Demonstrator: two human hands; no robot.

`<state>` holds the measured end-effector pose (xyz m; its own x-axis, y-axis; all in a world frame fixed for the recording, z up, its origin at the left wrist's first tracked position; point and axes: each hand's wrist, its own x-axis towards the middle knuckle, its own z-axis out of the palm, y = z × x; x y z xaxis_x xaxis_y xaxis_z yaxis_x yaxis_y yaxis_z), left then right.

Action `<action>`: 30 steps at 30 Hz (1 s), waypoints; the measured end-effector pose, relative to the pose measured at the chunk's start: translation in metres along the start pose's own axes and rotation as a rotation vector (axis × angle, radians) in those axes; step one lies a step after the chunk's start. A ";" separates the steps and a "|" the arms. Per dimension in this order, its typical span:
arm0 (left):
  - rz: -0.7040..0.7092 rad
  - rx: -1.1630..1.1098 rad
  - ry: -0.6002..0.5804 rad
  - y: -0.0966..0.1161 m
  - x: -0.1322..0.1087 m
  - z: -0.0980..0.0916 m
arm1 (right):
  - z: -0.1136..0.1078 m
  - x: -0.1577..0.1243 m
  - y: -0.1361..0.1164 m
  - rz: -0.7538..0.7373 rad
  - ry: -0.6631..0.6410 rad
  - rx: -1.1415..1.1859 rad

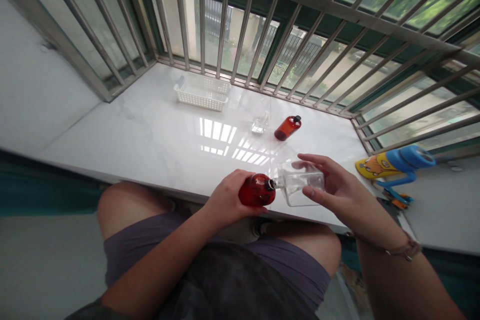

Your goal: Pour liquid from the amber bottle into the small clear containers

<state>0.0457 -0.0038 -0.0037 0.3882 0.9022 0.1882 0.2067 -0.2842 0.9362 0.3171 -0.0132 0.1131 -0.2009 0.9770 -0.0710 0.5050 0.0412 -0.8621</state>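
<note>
My left hand (227, 200) is wrapped round a red-brown bottle (255, 191) with a dark neck, held near the front edge of the white counter. The bottle's neck points right, toward the neck of a clear square bottle (302, 187). That clear bottle lies tilted on its side between the thumb and fingers of my right hand (335, 185). The two necks meet or nearly meet; whether they touch I cannot tell. Farther back on the counter stand a second red-brown bottle (287, 128) with a black cap and a small clear glass-like item (258, 124).
A white perforated basket (202, 97) sits at the back left of the white counter (157, 145). At the right edge is a yellow and blue drinking bottle (393, 162), with a small blue and orange item (399, 200) beside it. Metal window bars (258, 35) border the counter's back.
</note>
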 end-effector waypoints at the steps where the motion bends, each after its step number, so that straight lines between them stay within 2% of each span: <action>1: 0.003 0.001 -0.001 0.000 0.000 0.000 | 0.001 0.000 0.004 0.036 -0.010 0.095; 4: 0.012 0.012 -0.001 0.002 0.002 0.000 | -0.001 0.002 0.011 0.123 -0.028 0.269; 11: 0.049 0.058 -0.018 0.015 0.015 0.001 | -0.021 0.012 0.006 0.125 -0.012 0.257; 19: 0.065 0.099 0.008 0.021 0.023 0.002 | -0.040 0.024 -0.018 0.128 -0.082 0.070; 26: 0.072 0.133 0.033 0.023 0.027 0.000 | -0.048 0.034 -0.037 0.138 -0.122 -0.038; 30: 0.070 0.134 0.034 0.025 0.029 -0.001 | -0.051 0.037 -0.050 0.116 -0.139 -0.174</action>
<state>0.0610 0.0157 0.0253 0.3756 0.8886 0.2633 0.2993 -0.3852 0.8729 0.3271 0.0314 0.1793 -0.2407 0.9396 -0.2433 0.6659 -0.0225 -0.7457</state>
